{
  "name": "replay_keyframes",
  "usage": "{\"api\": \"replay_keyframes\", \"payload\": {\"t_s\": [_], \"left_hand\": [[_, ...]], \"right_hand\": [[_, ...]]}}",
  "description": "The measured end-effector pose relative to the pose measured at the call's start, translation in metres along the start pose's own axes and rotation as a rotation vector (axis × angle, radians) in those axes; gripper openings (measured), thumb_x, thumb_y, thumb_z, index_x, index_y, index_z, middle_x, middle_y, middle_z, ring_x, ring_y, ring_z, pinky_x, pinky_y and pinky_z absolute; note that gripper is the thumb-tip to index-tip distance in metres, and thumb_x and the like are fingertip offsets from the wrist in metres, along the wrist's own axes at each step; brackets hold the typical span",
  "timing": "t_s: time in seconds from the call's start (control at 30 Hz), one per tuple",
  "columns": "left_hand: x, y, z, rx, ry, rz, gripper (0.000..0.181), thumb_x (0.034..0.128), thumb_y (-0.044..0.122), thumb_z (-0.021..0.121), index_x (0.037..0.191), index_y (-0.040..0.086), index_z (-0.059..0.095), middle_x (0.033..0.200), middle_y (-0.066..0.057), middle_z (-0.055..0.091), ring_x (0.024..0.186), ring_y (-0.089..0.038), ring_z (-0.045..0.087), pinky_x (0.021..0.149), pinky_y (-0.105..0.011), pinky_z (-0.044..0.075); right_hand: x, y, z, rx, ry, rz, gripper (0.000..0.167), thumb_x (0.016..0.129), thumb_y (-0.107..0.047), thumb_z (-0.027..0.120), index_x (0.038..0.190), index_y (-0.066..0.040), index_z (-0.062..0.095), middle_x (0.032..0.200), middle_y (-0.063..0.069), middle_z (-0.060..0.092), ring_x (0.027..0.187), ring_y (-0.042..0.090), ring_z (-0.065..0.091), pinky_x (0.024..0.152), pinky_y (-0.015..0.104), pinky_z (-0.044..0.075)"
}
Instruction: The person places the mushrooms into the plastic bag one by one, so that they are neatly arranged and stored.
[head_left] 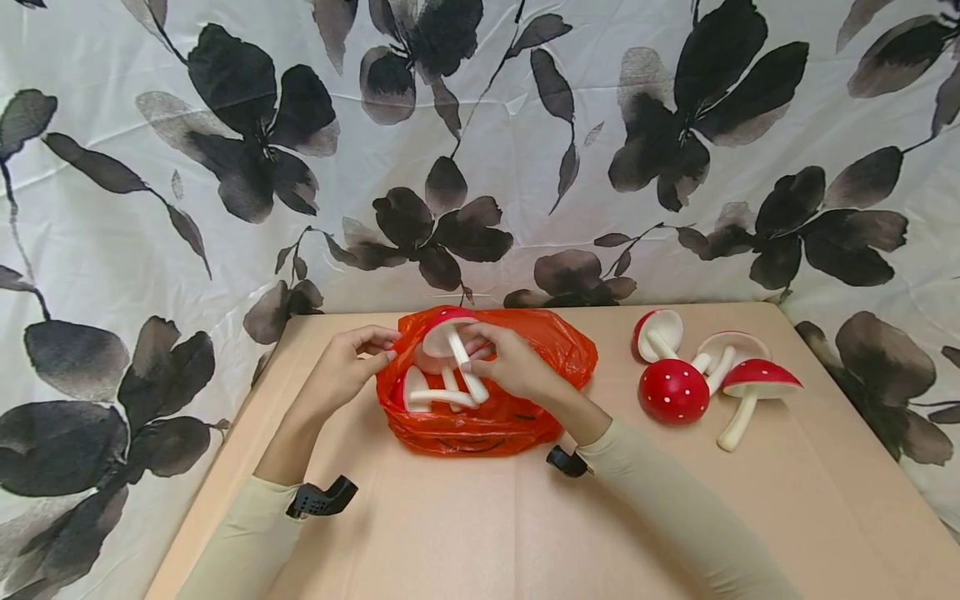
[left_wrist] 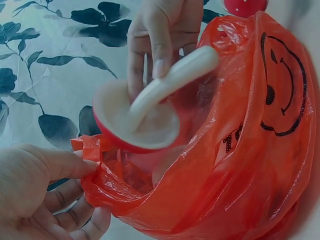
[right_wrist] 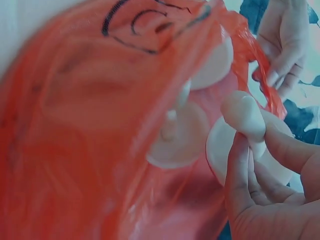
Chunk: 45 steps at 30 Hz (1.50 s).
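Note:
An orange-red plastic bag (head_left: 517, 425) lies on the table with its mouth open toward the left. My left hand (head_left: 341, 371) pinches the bag's rim at that side, as the left wrist view also shows. At the bag's mouth my right hand (head_left: 510, 358) pinches the white stem of a toy mushroom (left_wrist: 170, 85), whose red cap has a pale underside. Inside the bag, more toy mushrooms (right_wrist: 182, 135) show their white undersides and stems. How many lie deeper is hidden by the plastic.
Several red-capped toy mushrooms (head_left: 675, 392) with white dots lie grouped on the table's right side. A light wooden table (head_left: 465, 525) carries everything. White cloth with dark flowers (head_left: 547, 167) hangs behind it.

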<state>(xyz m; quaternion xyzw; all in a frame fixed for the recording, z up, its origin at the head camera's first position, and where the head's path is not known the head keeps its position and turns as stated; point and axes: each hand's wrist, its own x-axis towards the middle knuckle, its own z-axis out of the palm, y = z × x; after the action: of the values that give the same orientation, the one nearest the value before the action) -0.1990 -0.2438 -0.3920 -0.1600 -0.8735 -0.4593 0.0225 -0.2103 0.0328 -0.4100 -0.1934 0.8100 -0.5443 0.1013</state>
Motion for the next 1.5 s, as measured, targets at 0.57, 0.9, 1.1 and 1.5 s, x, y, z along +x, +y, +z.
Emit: {"api": "replay_keyframes", "payload": {"t_s": [0.57, 0.9, 1.1, 1.5], "left_hand": [[0.0, 0.005, 0.004, -0.004, -0.015, -0.018, 0.025, 0.0965, 0.002, 0.065, 0.121, 0.001, 0.069, 0.107, -0.017, 0.07, 0.098, -0.03, 0.063, 0.073, -0.018, 0.052], [-0.003, 0.004, 0.001, 0.002, -0.016, -0.017, 0.025, 0.0964, 0.002, 0.065, 0.121, 0.001, 0.069, 0.106, -0.017, 0.07, 0.096, -0.028, 0.062, 0.072, -0.019, 0.052], [-0.003, 0.002, 0.0, 0.003, -0.019, -0.009, 0.023, 0.0958, 0.002, 0.066, 0.118, 0.003, 0.071, 0.103, -0.014, 0.07, 0.094, -0.027, 0.062, 0.071, -0.022, 0.054], [-0.001, 0.001, 0.0, -0.011, -0.013, 0.006, 0.023, 0.095, 0.0, 0.066, 0.117, 0.003, 0.071, 0.102, -0.014, 0.07, 0.093, -0.026, 0.063, 0.071, -0.022, 0.055]], "right_hand": [[0.005, 0.007, 0.032, 0.02, -0.02, 0.099, 0.051, 0.089, -0.006, 0.077, 0.136, -0.005, 0.056, 0.112, 0.007, 0.065, 0.099, 0.021, 0.063, 0.082, 0.029, 0.059], [0.006, 0.006, 0.043, -0.179, -0.037, 0.107, 0.047, 0.087, -0.008, 0.08, 0.129, -0.004, 0.06, 0.09, 0.005, 0.066, 0.078, 0.019, 0.062, 0.063, 0.025, 0.057], [0.003, 0.007, 0.042, -0.236, -0.118, 0.091, 0.038, 0.09, -0.008, 0.076, 0.126, -0.004, 0.063, 0.087, 0.003, 0.066, 0.074, 0.016, 0.06, 0.059, 0.023, 0.055], [-0.002, 0.009, 0.038, -0.415, -0.132, 0.059, 0.019, 0.087, -0.02, 0.082, 0.103, -0.013, 0.076, 0.078, -0.005, 0.067, 0.069, 0.013, 0.057, 0.061, 0.023, 0.047]]}}
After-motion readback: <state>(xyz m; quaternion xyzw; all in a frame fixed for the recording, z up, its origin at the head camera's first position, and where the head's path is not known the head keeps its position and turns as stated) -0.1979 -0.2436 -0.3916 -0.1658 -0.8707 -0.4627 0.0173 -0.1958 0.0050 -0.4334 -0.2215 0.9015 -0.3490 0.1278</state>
